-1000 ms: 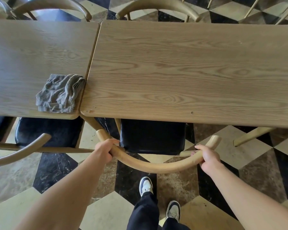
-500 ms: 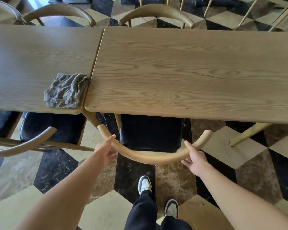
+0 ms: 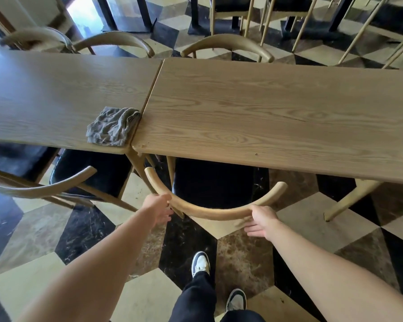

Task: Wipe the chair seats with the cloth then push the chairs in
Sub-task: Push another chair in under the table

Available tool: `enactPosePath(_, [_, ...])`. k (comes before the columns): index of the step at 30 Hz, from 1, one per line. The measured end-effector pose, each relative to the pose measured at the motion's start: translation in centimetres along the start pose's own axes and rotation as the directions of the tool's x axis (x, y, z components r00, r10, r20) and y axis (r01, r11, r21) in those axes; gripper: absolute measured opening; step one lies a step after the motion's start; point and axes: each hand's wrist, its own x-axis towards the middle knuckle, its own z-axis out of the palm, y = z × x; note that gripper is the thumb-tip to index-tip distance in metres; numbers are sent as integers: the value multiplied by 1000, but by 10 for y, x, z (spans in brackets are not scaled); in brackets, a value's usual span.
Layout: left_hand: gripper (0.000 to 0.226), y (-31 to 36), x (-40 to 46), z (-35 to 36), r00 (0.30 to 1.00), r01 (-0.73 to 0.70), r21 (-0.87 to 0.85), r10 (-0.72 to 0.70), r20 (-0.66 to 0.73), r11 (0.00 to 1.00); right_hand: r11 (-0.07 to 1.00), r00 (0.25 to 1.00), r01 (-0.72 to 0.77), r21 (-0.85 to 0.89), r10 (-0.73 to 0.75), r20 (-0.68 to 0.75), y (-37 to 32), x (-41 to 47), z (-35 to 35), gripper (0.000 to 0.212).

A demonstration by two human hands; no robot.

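Note:
A wooden chair with a curved backrest (image 3: 209, 211) and a black seat (image 3: 213, 180) stands partly under the right table (image 3: 277, 117). My left hand (image 3: 157, 210) touches the left part of the backrest with relaxed, spread fingers. My right hand (image 3: 261, 220) presses the right part of the backrest with straight fingers. A folded grey cloth (image 3: 112, 129) lies on the left table (image 3: 44, 101) near its front right corner. A second chair (image 3: 56, 182) with a black seat sits to the left, part of its seat out from under the left table.
More curved-back chairs (image 3: 227, 43) stand on the far side of the tables. A table leg (image 3: 349, 196) slants to the floor at the right. The floor is checkered marble, and my feet (image 3: 200, 263) stand behind the chair. Further tables and chairs fill the back.
Both hands have loosened from gripping the backrest to open fingers against it. The chair has slid further under the table, and my view has moved back and up.

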Motion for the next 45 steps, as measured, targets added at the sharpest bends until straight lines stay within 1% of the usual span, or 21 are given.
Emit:
enactPosePath(5, [24,-13,-35,1,997,-71,8,71,7,997,990,992,92,-109,-83,90,-1,-23,3,46])
enactPosePath(7, [21,-18,-52,-2,992,-116,29,117,-45,993,978,986,137,-157,-119,120,-7,-37,7,44])
enactPosePath(10, [20,-20,-79,-14,968,-226,106,235,-92,968,911,959,285,-298,-266,102,-18,-62,11,42])
enactPosePath(12, [19,-17,-96,-29,950,-278,116,291,-116,954,859,931,363,-361,-346,113,-27,-83,12,39])
enactPosePath(15, [13,-12,-119,-58,937,-310,128,325,-130,942,808,905,424,-408,-396,156,-37,-106,20,42])
enactPosePath(17, [11,-9,-128,-77,930,-326,114,340,-137,938,793,889,457,-403,-426,168,-44,-119,29,43])
enactPosePath(21, [9,-1,-138,-128,920,-353,67,359,-155,933,746,853,519,-418,-485,194,-62,-144,69,38])
enactPosePath(23, [15,-2,-140,-156,912,-374,53,378,-162,926,730,845,531,-430,-496,202,-74,-158,97,35])
enactPosePath(24, [17,-2,-142,-172,911,-371,48,373,-174,927,724,839,540,-428,-503,209,-80,-165,114,31])
enactPosePath(26, [13,-5,-139,-206,895,-390,43,390,-216,920,700,824,559,-444,-525,211,-90,-177,148,20])
enactPosePath(27, [12,-11,-134,-231,890,-389,37,386,-243,920,679,816,572,-459,-529,234,-91,-186,174,22])
enactPosePath(28, [12,-15,-124,-277,889,-389,18,380,-255,921,631,794,599,-494,-548,264,-100,-196,222,28])
enactPosePath(29, [12,-21,-117,-287,889,-392,23,385,-247,920,607,794,596,-526,-543,273,-100,-199,231,33])
enactPosePath(30, [13,-26,-115,-289,890,-388,28,382,-250,921,608,809,573,-549,-524,265,-99,-203,232,36])
enactPosePath(31, [13,-33,-106,-317,886,-392,36,388,-255,919,612,812,571,-548,-520,265,-100,-205,262,36])
enactPosePath(33, [11,-38,-102,-333,878,-406,39,402,-259,913,592,807,575,-564,-526,270,-99,-206,273,34])
enactPosePath(35, [12,-44,-88,-374,881,-405,34,400,-252,914,567,801,581,-584,-524,288,-94,-213,312,30])
enactPosePath(38, [15,-41,-68,-408,886,-413,11,404,-229,911,563,806,572,-597,-522,280,-92,-220,350,24])
enactPosePath(39, [15,-39,-62,-416,884,-417,25,412,-220,908,558,806,572,-601,-519,284,-92,-216,364,28])
enactPosePath(42, [17,-27,-37,-438,870,-426,138,447,-208,894,566,816,562,-603,-500,291,-102,-207,402,37])
enactPosePath(45, [14,-17,-11,-453,871,-416,225,457,-180,881,564,819,558,-609,-494,292,-114,-192,434,40])
